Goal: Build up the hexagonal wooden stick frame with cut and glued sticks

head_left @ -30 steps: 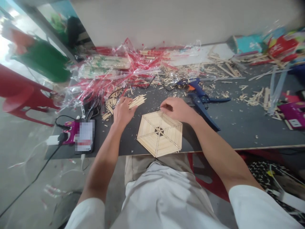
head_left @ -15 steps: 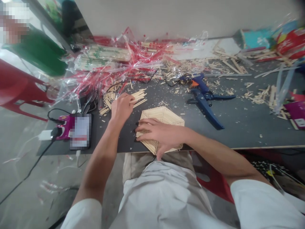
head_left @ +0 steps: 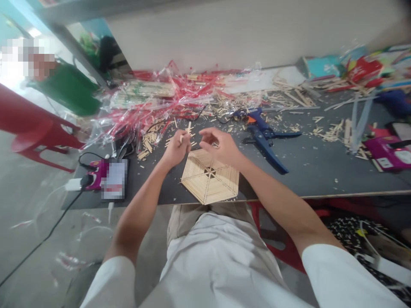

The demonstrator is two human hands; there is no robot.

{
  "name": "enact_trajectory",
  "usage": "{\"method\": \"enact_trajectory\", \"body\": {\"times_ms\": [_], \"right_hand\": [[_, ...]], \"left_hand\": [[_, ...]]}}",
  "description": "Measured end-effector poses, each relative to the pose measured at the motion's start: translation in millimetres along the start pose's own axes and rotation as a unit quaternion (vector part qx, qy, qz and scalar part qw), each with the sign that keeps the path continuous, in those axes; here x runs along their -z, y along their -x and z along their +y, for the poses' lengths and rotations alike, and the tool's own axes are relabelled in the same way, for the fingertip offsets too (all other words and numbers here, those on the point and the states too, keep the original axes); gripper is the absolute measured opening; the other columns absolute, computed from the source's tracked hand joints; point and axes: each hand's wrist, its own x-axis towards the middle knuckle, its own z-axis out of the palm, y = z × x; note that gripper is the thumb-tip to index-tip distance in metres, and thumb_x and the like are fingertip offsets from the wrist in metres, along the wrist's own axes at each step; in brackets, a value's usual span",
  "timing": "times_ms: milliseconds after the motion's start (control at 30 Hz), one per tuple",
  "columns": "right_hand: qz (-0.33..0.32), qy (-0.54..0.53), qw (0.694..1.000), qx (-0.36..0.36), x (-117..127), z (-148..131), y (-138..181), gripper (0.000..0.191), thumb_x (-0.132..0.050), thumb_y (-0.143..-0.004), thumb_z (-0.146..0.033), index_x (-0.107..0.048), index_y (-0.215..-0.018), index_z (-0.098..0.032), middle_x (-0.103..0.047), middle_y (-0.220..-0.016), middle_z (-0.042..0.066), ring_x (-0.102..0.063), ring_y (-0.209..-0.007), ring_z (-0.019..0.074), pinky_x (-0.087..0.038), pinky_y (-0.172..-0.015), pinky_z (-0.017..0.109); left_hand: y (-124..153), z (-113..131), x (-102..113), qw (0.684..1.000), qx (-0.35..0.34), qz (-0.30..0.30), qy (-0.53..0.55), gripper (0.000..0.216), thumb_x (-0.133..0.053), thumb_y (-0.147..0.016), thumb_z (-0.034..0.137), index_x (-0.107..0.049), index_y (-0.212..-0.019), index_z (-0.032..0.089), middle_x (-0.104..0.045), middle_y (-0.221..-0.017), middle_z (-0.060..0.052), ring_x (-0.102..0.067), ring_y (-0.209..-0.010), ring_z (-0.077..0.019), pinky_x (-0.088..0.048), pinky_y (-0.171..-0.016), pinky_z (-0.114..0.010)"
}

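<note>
A hexagonal piece built of thin wooden sticks [head_left: 221, 184] lies at the table's front edge, with a small dark gap at its centre. Above its far left side, my left hand [head_left: 177, 147] is closed on a few wooden sticks [head_left: 189, 126], whose ends poke out past the fingers. My right hand [head_left: 218, 143] hovers over the far edge of the hexagon, thumb and fingers curved apart, with nothing visible between them. More loose sticks lie on the table just behind my left hand.
Blue cutters [head_left: 268, 149] and a blue glue gun [head_left: 258, 117] lie to the right. Plastic wrappers [head_left: 154, 98] and stick offcuts spread along the back. A phone [head_left: 114, 179] and a purple power strip [head_left: 96, 173] sit at left; a person in green [head_left: 69, 90] is beyond.
My right hand has lifted off the hexagon and moved up toward my left. My left hand has come nearer with sticks in its grip. The camera view has shifted.
</note>
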Motion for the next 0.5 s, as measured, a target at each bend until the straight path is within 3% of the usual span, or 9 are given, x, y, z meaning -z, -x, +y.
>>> {"method": "enact_trajectory", "body": {"times_ms": [67, 133, 200, 300, 400, 500], "right_hand": [[0.027, -0.047, 0.998, -0.024, 7, 7, -4, 0.065, -0.074, -0.091, -0.051, -0.056, -0.147, -0.022, -0.073, -0.114, 0.008, -0.069, -0.089, 0.0204, -0.059, -0.087, 0.038], [0.018, -0.083, 0.996, -0.013, 13, 13, -4, 0.085, -0.081, -0.084, -0.054, -0.048, -0.156, -0.023, -0.069, -0.118, 0.008, -0.068, -0.084, 0.0189, -0.059, -0.083, 0.038], [0.005, -0.084, 0.996, 0.002, 16, 16, -4, 0.087, -0.085, -0.081, -0.057, -0.050, -0.154, -0.024, -0.065, -0.121, 0.008, -0.067, -0.083, 0.0187, -0.060, -0.081, 0.039], [0.009, -0.048, 0.999, 0.003, 19, 16, -3, 0.075, -0.086, -0.079, -0.063, -0.062, -0.139, -0.026, -0.063, -0.122, 0.009, -0.066, -0.086, 0.0204, -0.061, -0.083, 0.042], [0.030, -0.043, 0.998, -0.039, 19, 16, -4, 0.082, -0.086, -0.078, -0.064, -0.057, -0.145, -0.027, -0.064, -0.127, 0.011, -0.067, -0.086, 0.0213, -0.061, -0.084, 0.044], [0.022, -0.079, 0.994, -0.070, 16, 17, -5, 0.088, -0.089, -0.074, -0.066, -0.055, -0.145, -0.029, -0.066, -0.128, 0.010, -0.067, -0.087, 0.0215, -0.061, -0.086, 0.043]], "left_hand": [[-5, 12, -11, 0.990, 0.025, -0.078, 0.118, 0.015, -0.037, -0.112, 0.032, -0.040, -0.098, 0.026, -0.052, -0.057, 0.009, -0.038, -0.047, -0.0101, -0.036, -0.055, -0.026], [-10, 25, -18, 0.975, 0.050, -0.136, 0.166, 0.018, -0.038, -0.112, 0.032, -0.041, -0.095, 0.026, -0.054, -0.056, 0.008, -0.038, -0.044, -0.0090, -0.033, -0.052, -0.025], [-15, 37, -22, 0.968, 0.072, -0.169, 0.173, 0.021, -0.041, -0.113, 0.033, -0.043, -0.093, 0.025, -0.056, -0.057, 0.006, -0.044, -0.045, -0.0091, -0.036, -0.051, -0.025], [-19, 44, -28, 0.965, 0.086, -0.174, 0.175, 0.024, -0.042, -0.113, 0.030, -0.043, -0.089, 0.025, -0.055, -0.057, 0.006, -0.050, -0.047, -0.0093, -0.038, -0.051, -0.025], [-17, 40, -36, 0.966, 0.075, -0.159, 0.187, 0.027, -0.039, -0.114, 0.028, -0.044, -0.087, 0.025, -0.055, -0.055, 0.006, -0.045, -0.045, -0.0084, -0.033, -0.050, -0.025], [-12, 30, -42, 0.969, 0.064, -0.131, 0.197, 0.027, -0.038, -0.114, 0.031, -0.044, -0.088, 0.025, -0.044, -0.049, 0.009, -0.035, -0.041, -0.0093, -0.028, -0.048, -0.026]]}}
